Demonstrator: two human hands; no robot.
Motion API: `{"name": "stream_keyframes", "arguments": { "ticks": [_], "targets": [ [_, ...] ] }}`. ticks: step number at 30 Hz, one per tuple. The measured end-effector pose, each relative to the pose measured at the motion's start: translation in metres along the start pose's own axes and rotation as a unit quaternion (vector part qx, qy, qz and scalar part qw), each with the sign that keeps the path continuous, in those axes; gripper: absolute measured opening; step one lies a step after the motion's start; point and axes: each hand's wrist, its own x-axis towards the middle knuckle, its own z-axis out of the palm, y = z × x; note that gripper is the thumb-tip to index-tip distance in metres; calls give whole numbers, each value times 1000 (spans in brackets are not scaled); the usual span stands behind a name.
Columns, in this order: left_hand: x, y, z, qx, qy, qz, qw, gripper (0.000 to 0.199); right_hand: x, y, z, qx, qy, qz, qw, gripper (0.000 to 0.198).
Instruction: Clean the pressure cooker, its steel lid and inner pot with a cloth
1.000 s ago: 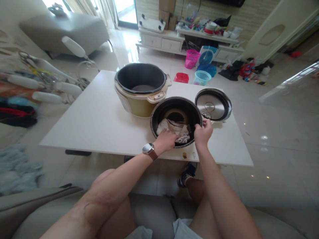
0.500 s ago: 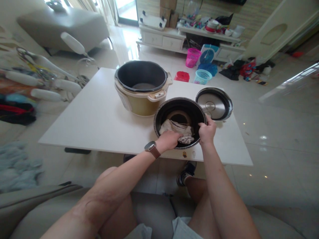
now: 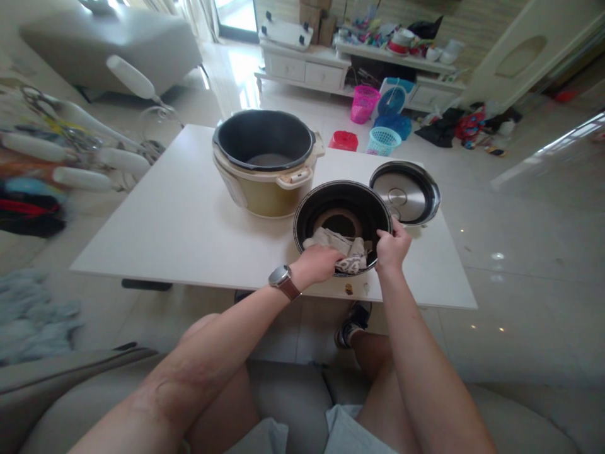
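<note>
My left hand [image 3: 320,263], with a watch on its wrist, reaches over the near rim of a dark inner pot [image 3: 340,195]. Its fingers are closed on a pale patterned cloth [image 3: 352,252], which lies bunched against the pot's near inside wall. My right hand [image 3: 393,248] grips the pot's right rim, thumb on the inner side. The pot is tilted toward me at the table's near edge. Behind it to the left stands a cream and gold pressure cooker body [image 3: 265,189], its lid off. A round metal lid [image 3: 406,195] lies inside up behind my right hand.
The white table [image 3: 155,221] bears all these things, and small stickers [image 3: 348,289] mark its near edge. On the floor beyond are a pink basket [image 3: 363,104], a light blue basket [image 3: 384,141] and a red stool [image 3: 343,140]. A cluttered white cabinet [image 3: 302,66] stands farther back.
The cloth has shifted and refolded inside the pot, showing more of its patterned part. My left hand has moved slightly; my right hand keeps its hold on the rim.
</note>
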Motion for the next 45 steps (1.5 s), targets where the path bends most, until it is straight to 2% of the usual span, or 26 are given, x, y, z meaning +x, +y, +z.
{"name": "stream_keyframes", "arguments": {
  "ticks": [4,8,13,16,18,20,26,30,34,37,41,45],
  "targets": [
    [-2,-14,1,54,32,13,998,39,-17,-6,5,-11,45,-23,999,37],
    [2,-25,5,54,50,33,997,38,-26,-14,3,-60,76,-39,995,30],
    [5,-28,9,76,58,65,993,37,4,-25,-11,-111,46,-27,992,17],
    [4,-28,12,89,62,64,992,38,22,-27,-17,-95,-15,-35,995,33],
    [3,-27,13,91,64,65,992,37,26,-27,-19,-88,-67,-50,993,46],
    [3,-27,13,87,67,68,992,36,26,-25,-18,-85,-94,-51,991,52],
    [1,-15,11,72,52,34,995,34,20,-17,-20,-81,-86,-43,992,43],
    [4,-3,12,14,42,-11,999,40,17,-14,-21,-80,-81,-33,993,42],
    [14,9,18,-131,93,-63,985,47,10,-13,-15,-64,-74,-26,995,39],
    [20,16,21,-206,106,-39,972,44,6,-14,-10,-69,-65,-22,995,33],
    [14,16,18,-154,35,16,987,52,5,-11,-10,-75,-45,-20,996,33],
    [0,4,5,-28,5,-7,1000,40,7,-4,-12,-68,-50,-14,996,36]
  ]
}}
